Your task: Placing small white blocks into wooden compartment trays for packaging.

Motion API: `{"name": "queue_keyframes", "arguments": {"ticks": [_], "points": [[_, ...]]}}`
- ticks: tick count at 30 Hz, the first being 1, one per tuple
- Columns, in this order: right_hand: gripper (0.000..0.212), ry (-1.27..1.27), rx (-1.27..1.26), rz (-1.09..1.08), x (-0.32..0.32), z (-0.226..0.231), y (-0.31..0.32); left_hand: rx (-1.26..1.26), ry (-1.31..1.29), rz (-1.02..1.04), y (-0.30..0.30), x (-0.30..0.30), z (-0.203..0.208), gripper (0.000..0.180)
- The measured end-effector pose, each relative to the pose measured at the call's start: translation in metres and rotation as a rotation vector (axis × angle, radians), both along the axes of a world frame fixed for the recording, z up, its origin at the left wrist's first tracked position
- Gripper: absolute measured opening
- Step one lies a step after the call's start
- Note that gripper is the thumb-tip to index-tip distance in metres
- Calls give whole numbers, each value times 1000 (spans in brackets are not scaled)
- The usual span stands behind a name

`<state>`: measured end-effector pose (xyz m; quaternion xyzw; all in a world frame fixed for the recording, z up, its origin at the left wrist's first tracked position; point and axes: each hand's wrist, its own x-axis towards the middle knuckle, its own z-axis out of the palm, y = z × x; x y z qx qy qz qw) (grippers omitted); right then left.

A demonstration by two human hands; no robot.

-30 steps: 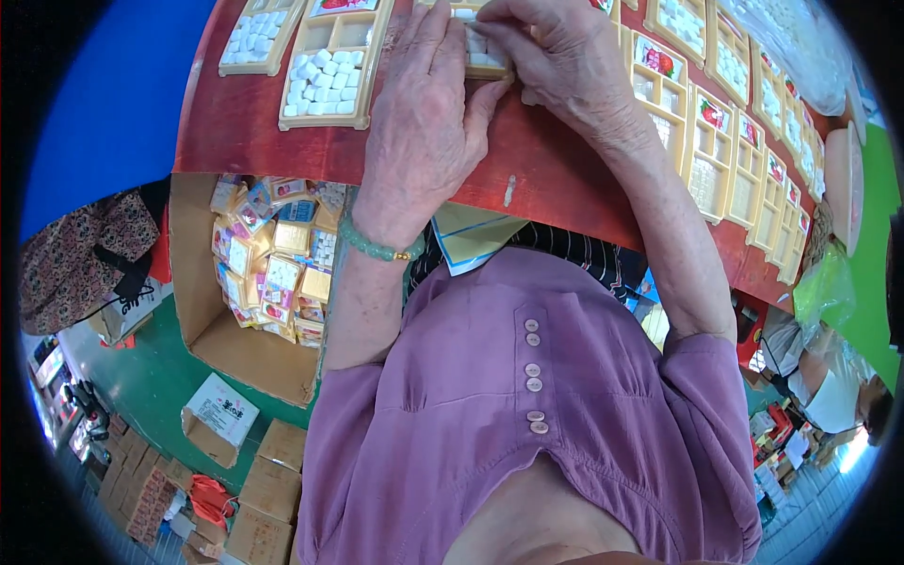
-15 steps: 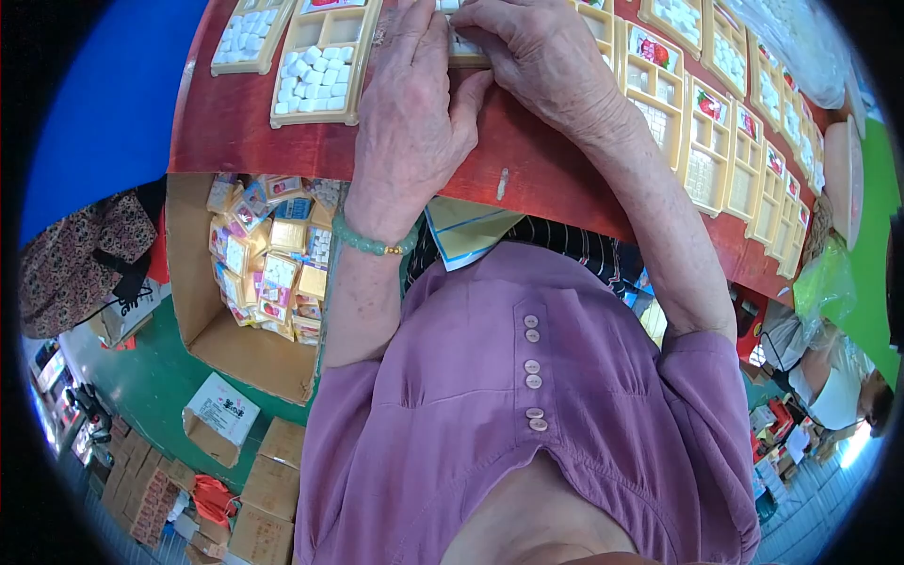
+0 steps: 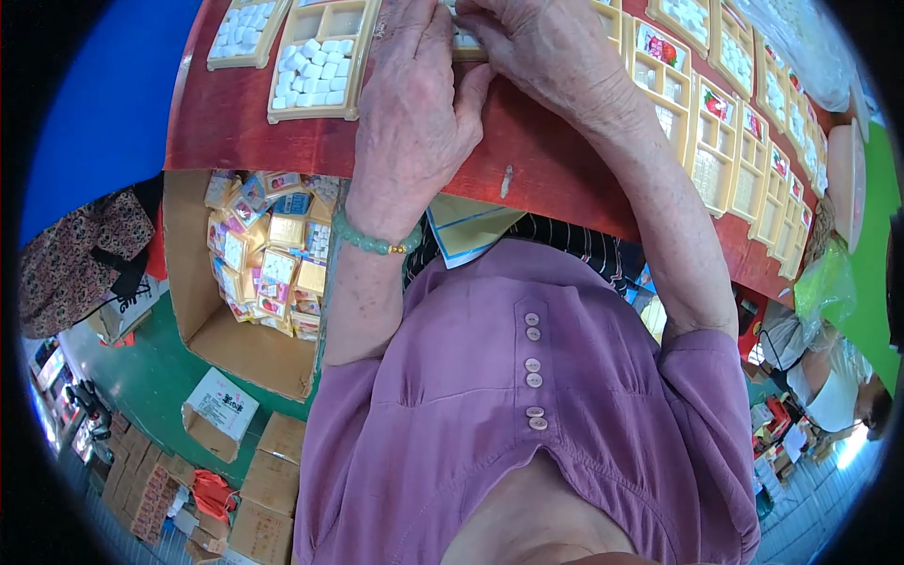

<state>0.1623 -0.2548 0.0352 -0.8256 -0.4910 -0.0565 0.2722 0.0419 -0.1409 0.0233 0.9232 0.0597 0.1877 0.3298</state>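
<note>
At the top middle a cream plastic tray (image 3: 468, 54) of small white pieces lies on the red table, mostly covered by my hands. My left hand (image 3: 414, 113), with a green bead bracelet (image 3: 375, 245) at its wrist, grips the left side of this tray; its fingertips run out of view and its thumb points toward the near edge. From the right, my right hand (image 3: 537, 61) bends its fingers down over the same tray, and their tips are hidden. Left of my hands sits another tray (image 3: 313, 115) with white pillow-shaped pieces in its large compartment.
Rows of cream trays (image 3: 713, 202) with strawberry pictures stand along the right of the red table (image 3: 556, 188). Below the left table edge a cardboard box (image 3: 193, 273) holds many packed trays (image 3: 282, 233). Clear plastic film (image 3: 800, 56) lies at the far right. Cartons (image 3: 259, 527) stand on the floor.
Both hands stay at the same tray. My right hand and forearm have shifted slightly to the right, and the view has moved a little.
</note>
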Motion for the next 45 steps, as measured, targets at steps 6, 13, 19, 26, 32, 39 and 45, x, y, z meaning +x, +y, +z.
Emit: {"name": "queue_keyframes", "arguments": {"ticks": [6, 13, 19, 26, 32, 39, 45], "points": [[9, -173, -249, 46, -8, 11, 0, -31, 9, 8, 1, 0, 2, 58], [10, -100, -235, 72, -14, 28, 0, -171, -386, -140, 10, 11, -45, 65], [16, 200, 32, 43, -8, 27, -18, -83, -48, -22, 0, -1, 5, 83], [31, -23, -28, 71, -12, 18, -23, -89, 21, 0, 0, -3, 10, 90], [26, -76, -74, 47, -12, 12, -18, -116, 22, 15, -2, 0, 12, 92], [12, 82, -94, -77, -10, 22, -3, -123, -31, 3, 0, 0, 10, 95], [12, -6, -81, -63, -7, 12, 3, -159, -42, -20, 1, -2, 13, 96]]}}
